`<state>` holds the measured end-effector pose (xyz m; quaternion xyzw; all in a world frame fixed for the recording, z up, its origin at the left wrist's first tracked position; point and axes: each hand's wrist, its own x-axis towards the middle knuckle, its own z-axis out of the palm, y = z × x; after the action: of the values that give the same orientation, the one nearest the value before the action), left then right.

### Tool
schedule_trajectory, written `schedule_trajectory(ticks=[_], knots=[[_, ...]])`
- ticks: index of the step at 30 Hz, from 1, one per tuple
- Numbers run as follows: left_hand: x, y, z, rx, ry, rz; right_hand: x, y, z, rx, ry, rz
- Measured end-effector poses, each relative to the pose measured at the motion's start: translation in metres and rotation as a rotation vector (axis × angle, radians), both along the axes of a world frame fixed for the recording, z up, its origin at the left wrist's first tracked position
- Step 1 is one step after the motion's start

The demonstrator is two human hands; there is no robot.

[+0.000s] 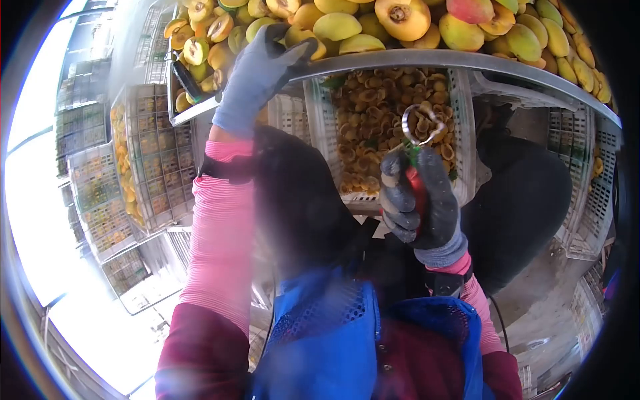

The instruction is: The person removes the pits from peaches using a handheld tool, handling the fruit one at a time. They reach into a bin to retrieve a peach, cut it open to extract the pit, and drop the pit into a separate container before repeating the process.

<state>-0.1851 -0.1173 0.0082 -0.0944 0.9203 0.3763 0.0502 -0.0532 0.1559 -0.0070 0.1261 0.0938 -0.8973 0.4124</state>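
My left hand [261,77], in a grey glove, reaches over the near rim of the metal tray [427,61]. Its thumb and fingers are apart beside a yellow peach [305,41]; firm contact is hard to judge. Halved and whole peaches [402,19] fill the tray, some with the pit showing. Lower and to the right, my gloved right hand [423,200] is closed around the red handle of a pitting tool [418,127]. Its bent metal loop points up, away from me, above a white crate [465,133] of small hollow brown-orange fruit pieces [390,120].
A dark-handled item [187,81] hangs at the tray's left corner. Stacked plastic crates [157,157] with orange fruit stand at the left. More crates [587,180] are on the right. My knees lie under the tray, either side of the white crate.
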Motion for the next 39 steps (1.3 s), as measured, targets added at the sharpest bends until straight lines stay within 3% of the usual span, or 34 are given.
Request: schedule_trajectory(ticks=[2,3,6,8,9,10,11,13,14,15,16,18,20,21,22,24,27,29,32,36,38,39], knots=[[0.0,0.012,0.003,-0.219,0.141,-0.125,-0.003,-0.004,0.002,0.101,-0.072,0.004],[-0.005,0.017,0.008,-0.497,0.1,-0.136,-0.003,-0.009,0.002,0.228,-0.125,0.02],[-0.015,0.02,0.008,-0.587,0.131,-0.142,0.008,-0.019,-0.017,0.522,-0.078,0.039],[0.003,0.027,0.017,-0.394,0.183,-0.087,0.015,-0.02,-0.022,0.601,-0.052,0.027],[0.011,0.032,0.021,-0.294,0.208,-0.066,0.013,-0.015,-0.015,0.487,-0.044,0.03],[0.019,0.026,0.014,-0.13,0.455,-0.188,0.009,-0.006,-0.003,0.374,-0.038,0.033],[0.035,0.039,0.024,0.224,0.332,-0.1,0.007,0.0,0.007,0.261,-0.033,0.041],[0.08,0.069,0.038,0.585,0.221,0.022,0.006,0.001,0.016,0.215,0.141,0.068],[0.094,0.08,0.037,0.598,0.249,0.043,0.004,-0.002,0.022,0.188,0.234,0.083],[0.107,0.085,0.024,0.505,0.286,0.031,0.0,-0.015,0.037,0.47,0.208,0.072],[0.12,0.084,0.02,0.579,0.215,0.022,0.003,-0.022,0.032,0.573,0.253,0.062],[0.132,0.11,0.033,0.806,0.095,0.15,0.014,-0.024,0.02,0.814,0.689,-0.09],[0.14,0.111,0.021,0.543,0.2,0.05,0.016,-0.023,0.011,1.227,1.272,-0.376],[0.142,0.108,0.009,0.339,0.295,-0.054,0.018,-0.022,0.008,1.331,1.404,-0.429],[0.145,0.109,0.004,0.304,0.318,-0.06,0.02,-0.021,0.006,1.442,1.527,-0.495],[0.148,0.115,-0.001,0.232,0.365,-0.069,0.028,-0.019,0.004,1.419,1.351,-0.378],[0.15,0.127,0.009,0.358,0.339,0.028,0.034,-0.016,0.013,1.35,1.104,-0.237],[0.154,0.137,0.01,0.519,0.278,0.182,0.037,-0.015,0.012,1.322,1.07,-0.235],[0.158,0.139,-0.005,0.418,0.407,0.103,0.045,-0.012,0.005,1.378,1.107,-0.239],[0.16,0.137,-0.001,0.483,0.192,0.116,0.059,-0.006,-0.013,1.49,1.206,-0.162],[0.158,0.129,0.0,0.279,0.243,-0.138,0.065,-0.001,-0.023,1.305,1.088,-0.05],[0.155,0.127,0.006,0.45,0.069,-0.086,0.066,0.0,-0.025,1.303,1.142,-0.08]])
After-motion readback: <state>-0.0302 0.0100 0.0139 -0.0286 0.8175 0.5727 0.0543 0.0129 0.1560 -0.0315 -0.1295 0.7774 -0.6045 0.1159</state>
